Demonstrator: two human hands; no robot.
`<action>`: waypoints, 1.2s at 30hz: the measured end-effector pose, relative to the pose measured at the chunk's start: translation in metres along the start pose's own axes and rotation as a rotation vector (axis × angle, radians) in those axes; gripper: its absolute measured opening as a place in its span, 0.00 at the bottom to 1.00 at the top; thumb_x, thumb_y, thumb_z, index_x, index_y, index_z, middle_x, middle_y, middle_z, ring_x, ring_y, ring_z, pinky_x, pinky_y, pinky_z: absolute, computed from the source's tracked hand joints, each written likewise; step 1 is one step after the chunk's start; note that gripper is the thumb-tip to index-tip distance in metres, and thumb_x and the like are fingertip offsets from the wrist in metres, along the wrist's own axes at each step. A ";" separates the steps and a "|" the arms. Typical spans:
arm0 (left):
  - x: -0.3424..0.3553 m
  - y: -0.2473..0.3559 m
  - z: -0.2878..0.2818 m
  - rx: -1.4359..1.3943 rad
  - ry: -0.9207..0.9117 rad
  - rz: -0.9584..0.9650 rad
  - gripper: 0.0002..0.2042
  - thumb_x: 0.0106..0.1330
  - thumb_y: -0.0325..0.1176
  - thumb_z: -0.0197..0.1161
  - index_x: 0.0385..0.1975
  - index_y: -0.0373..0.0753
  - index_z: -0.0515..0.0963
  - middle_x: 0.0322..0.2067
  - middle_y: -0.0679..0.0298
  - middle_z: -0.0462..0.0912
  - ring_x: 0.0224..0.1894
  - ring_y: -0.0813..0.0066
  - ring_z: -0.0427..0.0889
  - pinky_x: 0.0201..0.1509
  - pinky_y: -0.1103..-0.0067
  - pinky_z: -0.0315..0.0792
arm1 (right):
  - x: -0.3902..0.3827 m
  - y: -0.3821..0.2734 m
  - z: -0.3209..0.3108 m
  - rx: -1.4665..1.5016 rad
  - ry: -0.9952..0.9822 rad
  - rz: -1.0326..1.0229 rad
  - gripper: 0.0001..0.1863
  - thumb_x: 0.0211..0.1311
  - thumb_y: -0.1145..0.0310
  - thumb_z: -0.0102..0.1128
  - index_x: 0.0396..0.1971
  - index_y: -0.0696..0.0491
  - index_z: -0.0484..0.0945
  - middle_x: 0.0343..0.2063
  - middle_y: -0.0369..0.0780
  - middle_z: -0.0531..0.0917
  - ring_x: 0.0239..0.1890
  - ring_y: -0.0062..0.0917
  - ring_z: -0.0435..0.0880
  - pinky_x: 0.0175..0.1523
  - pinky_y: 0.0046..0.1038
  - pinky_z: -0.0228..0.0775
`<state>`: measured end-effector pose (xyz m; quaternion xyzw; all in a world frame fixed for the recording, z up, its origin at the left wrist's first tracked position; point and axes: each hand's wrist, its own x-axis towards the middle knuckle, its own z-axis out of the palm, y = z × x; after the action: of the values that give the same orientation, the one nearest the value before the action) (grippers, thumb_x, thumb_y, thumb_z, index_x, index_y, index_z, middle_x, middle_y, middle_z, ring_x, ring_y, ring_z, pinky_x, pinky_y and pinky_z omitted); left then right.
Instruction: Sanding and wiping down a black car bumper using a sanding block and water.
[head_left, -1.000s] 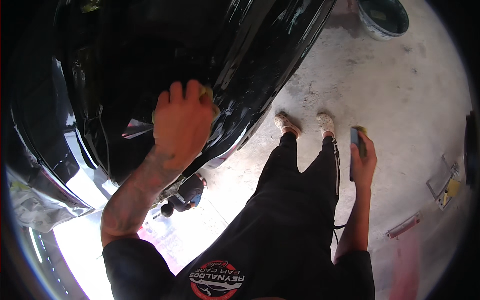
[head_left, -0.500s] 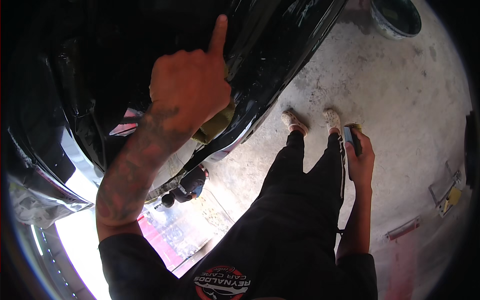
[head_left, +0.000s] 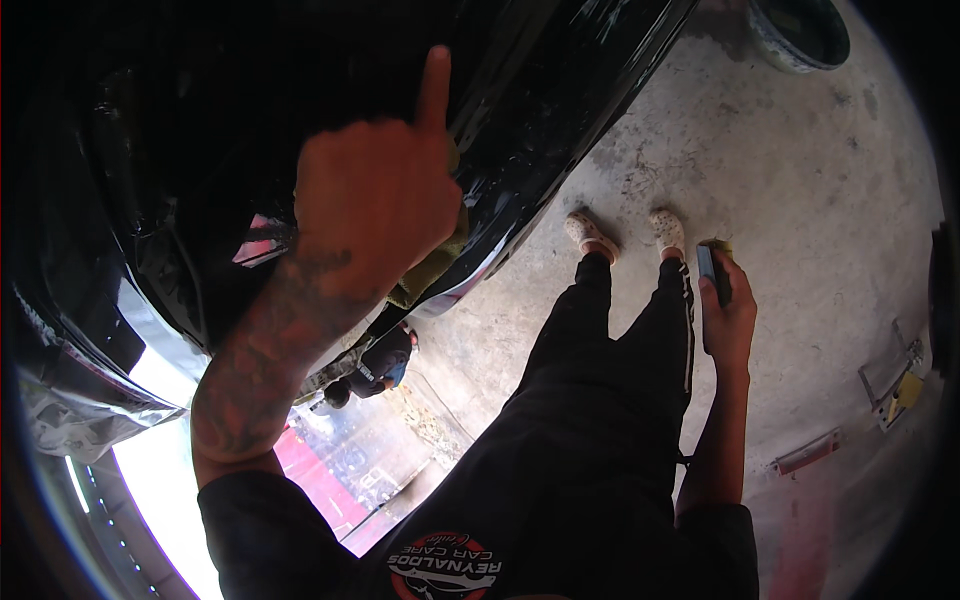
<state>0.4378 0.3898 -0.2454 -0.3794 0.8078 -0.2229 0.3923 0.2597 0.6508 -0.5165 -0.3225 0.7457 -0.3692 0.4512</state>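
My left hand (head_left: 375, 195) is closed on an olive-green cloth (head_left: 435, 268), with one digit stretched out over the glossy black car panel (head_left: 520, 130). Most of the cloth is hidden beneath the hand, its edge showing along the wrist side. The curled fingers lie out of sight. Down at my right side, my right hand (head_left: 733, 310) grips a small grey and black block (head_left: 708, 270). Something yellowish shows at the block's top end.
A dark round tub (head_left: 800, 35) stands on the concrete floor (head_left: 760, 160) at the far right. A metal frame with a yellow piece (head_left: 905, 395) lies near the right rim. Another person (head_left: 375, 365) is low beyond the car's edge. My feet are close beside the car.
My left hand has come slightly nearer to me over the car panel, still with the cloth. My right hand keeps its grip on the block, and the view has shifted a little.
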 end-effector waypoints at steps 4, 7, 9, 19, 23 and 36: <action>-0.008 0.001 0.006 -0.023 -0.001 0.008 0.45 0.57 0.44 0.68 0.77 0.42 0.57 0.21 0.58 0.84 0.22 0.59 0.86 0.29 0.67 0.81 | 0.000 0.002 0.004 -0.012 -0.004 -0.009 0.23 0.68 0.72 0.60 0.61 0.59 0.75 0.57 0.48 0.82 0.62 0.39 0.80 0.67 0.35 0.68; -0.010 0.000 0.008 -0.043 0.037 0.016 0.45 0.56 0.44 0.68 0.76 0.41 0.59 0.21 0.57 0.84 0.22 0.58 0.86 0.28 0.66 0.81 | 0.000 0.002 0.008 -0.015 -0.015 -0.025 0.23 0.68 0.72 0.60 0.61 0.59 0.75 0.57 0.48 0.82 0.61 0.39 0.80 0.67 0.35 0.68; -0.007 0.001 0.008 -0.121 0.078 0.035 0.44 0.55 0.44 0.68 0.75 0.41 0.60 0.22 0.57 0.84 0.22 0.59 0.86 0.26 0.66 0.80 | 0.000 0.003 0.010 -0.012 -0.015 -0.026 0.23 0.68 0.72 0.61 0.61 0.59 0.75 0.57 0.48 0.82 0.61 0.39 0.80 0.67 0.35 0.68; 0.021 0.006 -0.039 -0.029 -0.285 0.012 0.42 0.55 0.49 0.68 0.70 0.31 0.68 0.17 0.65 0.81 0.20 0.69 0.82 0.25 0.72 0.71 | -0.002 0.000 0.023 -0.017 -0.020 -0.030 0.23 0.67 0.74 0.61 0.61 0.59 0.75 0.57 0.48 0.82 0.61 0.37 0.81 0.66 0.34 0.69; 0.013 0.007 -0.032 0.006 0.003 0.035 0.45 0.54 0.47 0.67 0.71 0.27 0.64 0.11 0.66 0.77 0.12 0.68 0.77 0.20 0.70 0.68 | -0.002 -0.002 0.026 -0.017 -0.014 -0.032 0.22 0.67 0.74 0.61 0.61 0.58 0.75 0.58 0.48 0.81 0.61 0.38 0.81 0.66 0.35 0.69; 0.007 0.003 -0.007 -0.108 0.033 -0.020 0.45 0.57 0.45 0.67 0.76 0.41 0.56 0.25 0.55 0.86 0.26 0.56 0.88 0.32 0.64 0.82 | 0.007 -0.041 0.065 0.636 -0.079 0.097 0.27 0.70 0.64 0.64 0.64 0.57 0.71 0.53 0.46 0.83 0.48 0.28 0.85 0.55 0.29 0.76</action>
<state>0.4279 0.3859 -0.2464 -0.4042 0.8212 -0.1889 0.3557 0.3222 0.6067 -0.5061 -0.1435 0.5892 -0.5490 0.5752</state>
